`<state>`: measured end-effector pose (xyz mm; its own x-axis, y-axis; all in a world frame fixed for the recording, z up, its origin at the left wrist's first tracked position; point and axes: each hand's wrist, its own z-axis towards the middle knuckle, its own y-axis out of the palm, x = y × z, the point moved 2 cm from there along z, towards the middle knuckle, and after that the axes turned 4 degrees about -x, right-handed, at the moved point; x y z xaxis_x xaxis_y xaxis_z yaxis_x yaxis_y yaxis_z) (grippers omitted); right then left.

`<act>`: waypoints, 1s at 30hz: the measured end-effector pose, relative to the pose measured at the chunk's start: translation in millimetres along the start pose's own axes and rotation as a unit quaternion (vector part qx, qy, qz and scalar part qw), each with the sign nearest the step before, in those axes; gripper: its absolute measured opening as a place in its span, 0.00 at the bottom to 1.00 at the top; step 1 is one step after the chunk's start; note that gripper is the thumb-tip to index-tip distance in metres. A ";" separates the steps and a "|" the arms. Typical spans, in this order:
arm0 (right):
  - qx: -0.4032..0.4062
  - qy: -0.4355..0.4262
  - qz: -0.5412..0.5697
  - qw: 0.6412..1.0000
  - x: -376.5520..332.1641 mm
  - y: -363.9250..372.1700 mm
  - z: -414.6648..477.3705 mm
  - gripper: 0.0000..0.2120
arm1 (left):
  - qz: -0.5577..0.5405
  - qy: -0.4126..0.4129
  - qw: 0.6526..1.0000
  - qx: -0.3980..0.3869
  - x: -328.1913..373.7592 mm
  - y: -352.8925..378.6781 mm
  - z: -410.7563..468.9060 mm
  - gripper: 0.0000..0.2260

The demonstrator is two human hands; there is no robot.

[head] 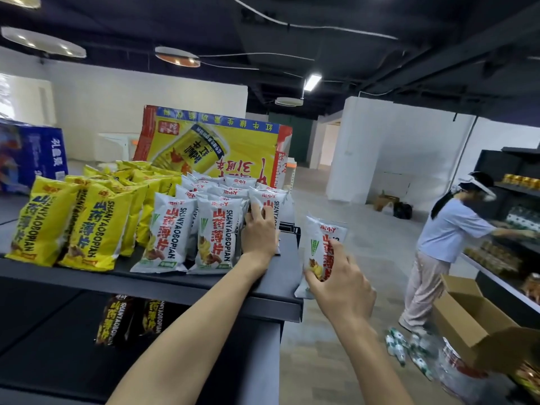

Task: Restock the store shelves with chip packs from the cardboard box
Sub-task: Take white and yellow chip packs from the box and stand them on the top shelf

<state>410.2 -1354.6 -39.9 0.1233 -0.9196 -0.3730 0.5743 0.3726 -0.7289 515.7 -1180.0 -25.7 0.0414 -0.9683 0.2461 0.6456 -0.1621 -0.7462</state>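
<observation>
White chip packs [216, 229] stand in rows on the right part of the black top shelf [280, 282]. Yellow chip packs [81, 223] fill the shelf's left part. My left hand [260, 232] rests against the rightmost white packs, fingers laid over the front one. My right hand [339, 285] grips another white chip pack [321, 244] by its lower end, upright in the air just off the shelf's right end. Dark chip packs [131, 317] stand on the shelf below.
A yellow and red carton [213, 147] and a blue carton [32, 153] stand behind the packs. At right a person [444, 247] works at another dark shelf [514, 200]. An open cardboard box [473, 320] and bottles [400, 346] lie on the floor.
</observation>
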 end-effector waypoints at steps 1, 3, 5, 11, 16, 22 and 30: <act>0.000 0.001 0.002 1.000 -1.0 0.4 1.2 0.31 | -0.002 0.000 1.000 -0.010 0.4 0.9 -2.2 0.30; 0.002 -0.001 0.000 1.000 -4.4 0.8 3.3 0.31 | -0.006 0.001 0.999 -0.035 2.8 1.3 -5.7 0.35; 0.007 -0.006 0.002 1.000 -10.3 0.7 6.9 0.30 | 0.001 0.000 0.998 -0.063 5.0 -1.9 -6.6 0.38; -0.003 -0.015 0.025 1.000 -38.4 9.3 26.0 0.29 | -0.004 0.034 0.990 -0.135 2.0 -43.3 -12.5 0.16; -0.012 -0.029 0.043 0.999 -75.7 29.3 39.8 0.28 | 0.010 0.094 0.991 -0.091 -19.1 -97.7 -22.1 0.04; -0.029 -0.032 0.026 0.999 -117.1 70.2 38.2 0.33 | 0.044 0.097 0.993 -0.049 -68.1 -127.9 -35.9 0.06; -0.073 -0.016 0.032 0.997 -119.0 90.1 29.4 0.37 | 0.033 0.075 0.995 -0.057 -123.7 -121.7 -56.9 0.10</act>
<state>471.1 -1215.3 -44.3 0.1831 -0.8963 -0.4040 0.4405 0.4422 -0.7813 388.6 -1051.3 -0.6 -0.0387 -0.9937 0.1055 0.5544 -0.1092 -0.8250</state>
